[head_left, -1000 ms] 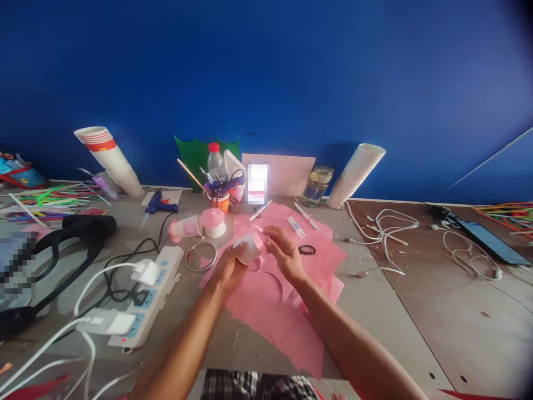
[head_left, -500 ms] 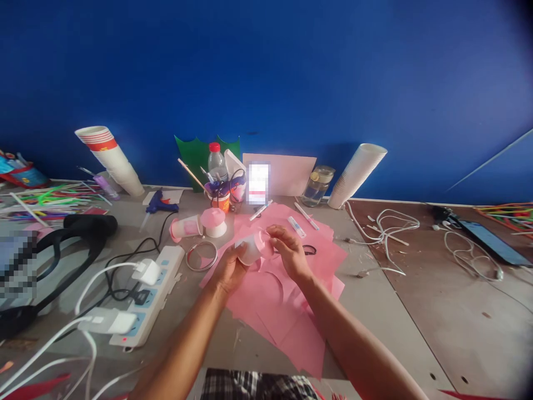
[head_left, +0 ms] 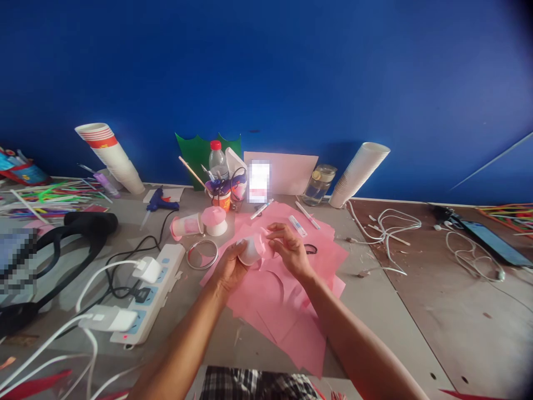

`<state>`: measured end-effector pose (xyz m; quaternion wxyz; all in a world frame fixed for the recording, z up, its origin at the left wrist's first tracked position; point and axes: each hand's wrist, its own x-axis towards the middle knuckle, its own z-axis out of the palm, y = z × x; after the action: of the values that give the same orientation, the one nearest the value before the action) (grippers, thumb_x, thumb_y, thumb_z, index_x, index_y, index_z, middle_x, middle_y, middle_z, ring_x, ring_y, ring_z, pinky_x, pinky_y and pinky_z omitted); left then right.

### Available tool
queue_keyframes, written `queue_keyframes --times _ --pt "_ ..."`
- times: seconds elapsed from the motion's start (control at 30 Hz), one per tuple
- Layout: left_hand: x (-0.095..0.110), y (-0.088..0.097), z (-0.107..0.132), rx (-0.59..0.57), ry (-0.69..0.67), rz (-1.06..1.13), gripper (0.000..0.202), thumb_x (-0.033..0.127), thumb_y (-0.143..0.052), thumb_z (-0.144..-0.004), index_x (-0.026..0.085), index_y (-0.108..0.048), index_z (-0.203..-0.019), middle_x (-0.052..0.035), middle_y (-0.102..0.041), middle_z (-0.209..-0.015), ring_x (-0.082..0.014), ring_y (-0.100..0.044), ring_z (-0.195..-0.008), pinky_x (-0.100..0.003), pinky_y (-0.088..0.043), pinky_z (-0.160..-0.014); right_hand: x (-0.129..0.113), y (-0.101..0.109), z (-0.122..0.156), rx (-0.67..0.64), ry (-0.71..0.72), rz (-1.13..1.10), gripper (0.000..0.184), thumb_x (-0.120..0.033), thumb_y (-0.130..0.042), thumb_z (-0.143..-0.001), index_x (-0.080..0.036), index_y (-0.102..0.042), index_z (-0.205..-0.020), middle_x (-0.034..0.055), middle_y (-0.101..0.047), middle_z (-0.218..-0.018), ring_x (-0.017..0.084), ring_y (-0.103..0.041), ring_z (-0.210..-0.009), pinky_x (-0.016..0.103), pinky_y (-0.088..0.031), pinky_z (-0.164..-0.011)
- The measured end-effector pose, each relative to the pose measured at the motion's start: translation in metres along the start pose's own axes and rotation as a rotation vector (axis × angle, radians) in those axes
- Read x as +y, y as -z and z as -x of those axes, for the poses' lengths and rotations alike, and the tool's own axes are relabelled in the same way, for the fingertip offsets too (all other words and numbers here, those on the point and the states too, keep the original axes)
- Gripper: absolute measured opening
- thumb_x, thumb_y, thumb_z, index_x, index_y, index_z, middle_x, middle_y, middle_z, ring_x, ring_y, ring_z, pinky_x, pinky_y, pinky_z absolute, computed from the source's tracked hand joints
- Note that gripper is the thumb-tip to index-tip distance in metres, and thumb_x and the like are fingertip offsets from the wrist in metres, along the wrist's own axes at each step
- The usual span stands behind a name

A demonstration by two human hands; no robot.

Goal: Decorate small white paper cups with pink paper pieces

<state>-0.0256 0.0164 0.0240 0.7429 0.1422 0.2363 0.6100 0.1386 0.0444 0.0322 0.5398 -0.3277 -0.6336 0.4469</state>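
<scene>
My left hand (head_left: pixel 230 268) is closed round a white paper cup (head_left: pixel 249 253), which lies tilted on its side with its pink end to the right. Pink paper (head_left: pixel 264 244) covers that end. The thumb and fingers of my right hand (head_left: pixel 290 249) pinch the paper's edge; the exact grip is partly hidden. Under both hands spread several pink paper sheets (head_left: pixel 270 311). Left of them stand a white cup with a pink top (head_left: pixel 214 222) and, lying down, a cup wrapped in pink (head_left: pixel 186 225). A roll of tape (head_left: pixel 202 254) sits in front of these.
A power strip (head_left: pixel 152 294) with plugs and cables is at the left, near a blue glue gun (head_left: pixel 160 201). Cup stacks (head_left: pixel 360 175) lean at the back. A glass jar (head_left: pixel 320 186), a phone (head_left: pixel 495 243) and tangled white cables (head_left: pixel 391 222) are to the right.
The cup has turned slightly in my left hand, its pink end shifting a little. My right fingers have moved slightly along the pink paper. The surrounding things stay put.
</scene>
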Motion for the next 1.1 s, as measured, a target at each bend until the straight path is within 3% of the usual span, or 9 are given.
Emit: queue_keyframes --times 0.23,0.43,0.53,0.67,0.9,1.1 --pt "-0.001 0.001 -0.001 -0.017 0.031 0.014 0.014 0.014 -0.068 -0.073 0.008 -0.066 -0.086 -0.0083 -0.071 -0.086 -0.0167 -0.066 -0.078 -0.023 -0.053 -0.069 0.0 -0.003 0.001 0.068 0.021 -0.008 0.013 -0.035 -0.062 -0.081 -0.024 -0.066 -0.076 0.0061 -0.054 -0.103 0.023 -0.053 -0.103 0.041 -0.046 -0.084" --pt "0.0 0.004 -0.002 -0.008 0.035 0.001 0.022 0.017 -0.064 -0.077 0.009 -0.065 -0.098 -0.0089 -0.071 -0.091 -0.0192 -0.067 -0.085 -0.027 -0.054 -0.074 -0.001 -0.003 0.0 0.136 -0.003 -0.069 0.02 -0.04 -0.061 -0.081 -0.022 -0.06 -0.071 0.0059 -0.055 -0.104 0.022 -0.054 -0.1 0.04 -0.045 -0.086" --pt "0.0 0.006 -0.002 0.016 -0.003 0.013 0.019 0.016 -0.066 -0.076 0.011 -0.065 -0.094 -0.0063 -0.072 -0.088 -0.0167 -0.068 -0.081 -0.025 -0.055 -0.074 0.003 0.001 0.0 0.158 0.002 -0.124 0.021 -0.043 -0.057 -0.083 -0.023 -0.06 -0.085 0.0064 -0.057 -0.108 0.023 -0.054 -0.105 0.042 -0.042 -0.094" --pt "0.0 0.005 -0.002 0.002 -0.037 0.009 0.02 0.016 -0.067 -0.074 0.011 -0.066 -0.094 -0.007 -0.072 -0.091 -0.0183 -0.067 -0.086 -0.026 -0.055 -0.074 0.008 0.0 0.001 0.099 -0.028 -0.134 0.04 -0.051 -0.053 -0.083 -0.025 -0.054 -0.114 0.0089 -0.057 -0.118 0.024 -0.054 -0.11 0.044 -0.042 -0.098" --pt "-0.005 -0.001 0.001 -0.032 -0.1 -0.066 0.018 0.018 -0.07 -0.073 0.011 -0.068 -0.09 -0.008 -0.073 -0.089 -0.0174 -0.067 -0.081 -0.024 -0.053 -0.072 0.001 -0.013 0.008 0.055 -0.111 -0.15 0.059 -0.053 -0.057 -0.081 -0.027 -0.044 -0.131 0.0096 -0.052 -0.13 0.026 -0.048 -0.122 0.044 -0.043 -0.098" --pt "-0.005 -0.003 0.003 -0.005 -0.081 -0.052 0.016 0.018 -0.072 -0.073 0.008 -0.069 -0.085 -0.0082 -0.072 -0.083 -0.0164 -0.066 -0.077 -0.024 -0.052 -0.072 -0.007 -0.017 0.01 0.004 -0.227 -0.053 0.051 -0.043 -0.066 -0.075 -0.025 -0.055 -0.122 0.0056 -0.058 -0.122 0.026 -0.051 -0.116 0.042 -0.042 -0.099"
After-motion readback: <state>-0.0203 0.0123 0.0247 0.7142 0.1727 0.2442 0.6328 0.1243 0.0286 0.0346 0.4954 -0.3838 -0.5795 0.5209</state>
